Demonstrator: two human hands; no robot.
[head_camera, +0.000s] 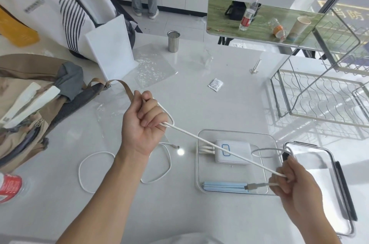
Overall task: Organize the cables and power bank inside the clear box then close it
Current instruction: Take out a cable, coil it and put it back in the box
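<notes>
A white cable [219, 148] runs taut between my hands above the clear box [198, 165]. My left hand [142, 123] grips one end, folded into a loop in its fist. My right hand [295, 183] pinches the other end, whose USB plug [252, 186] points left over the box. The white power bank [236, 156] lies in the box with short cables plugged into its left side, and a blue flat item [223, 187] lies along the box's front wall. A second white cable [123, 171] lies loosely looped on the table left of the box. The clear lid [327, 187] rests to the right.
A tan backpack [30, 107] lies at the left and a red can [9, 186] stands at the lower left. Behind are a metal cup [173, 41], plastic wrap [151, 67], a small sachet [215, 84] and a wire rack [319, 95] at the right. A person stands at the back.
</notes>
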